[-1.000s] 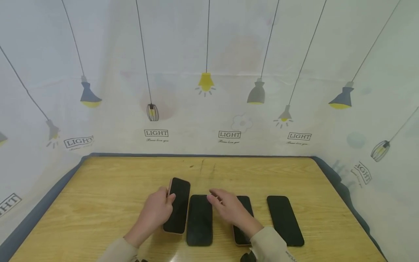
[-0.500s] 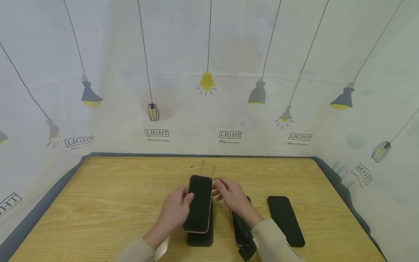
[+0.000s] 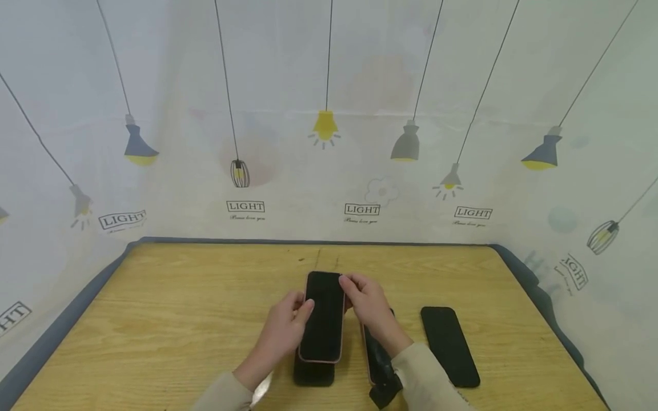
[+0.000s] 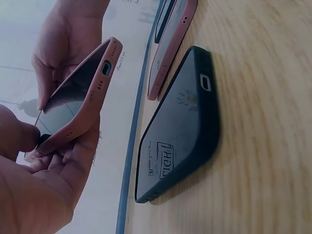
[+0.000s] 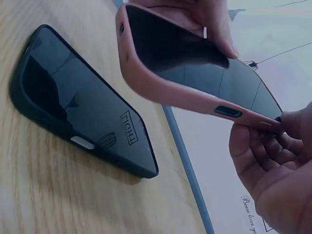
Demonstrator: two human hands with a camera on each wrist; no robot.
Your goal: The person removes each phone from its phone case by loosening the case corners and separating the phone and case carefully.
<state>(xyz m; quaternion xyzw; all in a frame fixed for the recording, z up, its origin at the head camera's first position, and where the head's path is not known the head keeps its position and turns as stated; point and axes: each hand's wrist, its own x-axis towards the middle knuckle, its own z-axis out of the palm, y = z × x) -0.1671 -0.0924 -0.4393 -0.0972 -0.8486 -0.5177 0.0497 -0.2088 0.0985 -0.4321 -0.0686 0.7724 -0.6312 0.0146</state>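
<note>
Phone in pink case [image 3: 324, 317] held up in a two-handed pinch

You have it raised off the wooden table [image 3: 180, 319], tilted, its dark screen facing you. Your left hand [image 3: 283, 324] pinches the left long edge, thumb lying over the front and fingers tucked behind. Your right hand [image 3: 371, 302] pinches the upper right corner the same way, thumb on the front, fingers underneath.

Directly below, apart from what you hold, a dark-cased phone [image 4: 175, 131] lies screen up on the wood; in the head view only its near end shows. Just to its right, partly hidden beneath your right forearm, is a second pink-cased phone [image 4: 170, 46]. A black object [image 3: 382, 382] at your right wrist covers part of it. Farther right, a black phone [image 3: 449, 345] lies at a slant, near your right sleeve [image 3: 432, 379].

Behind the table, you face a pale wall covering [image 3: 288, 63] printed with hanging lamps and the word LIGHT.
</note>
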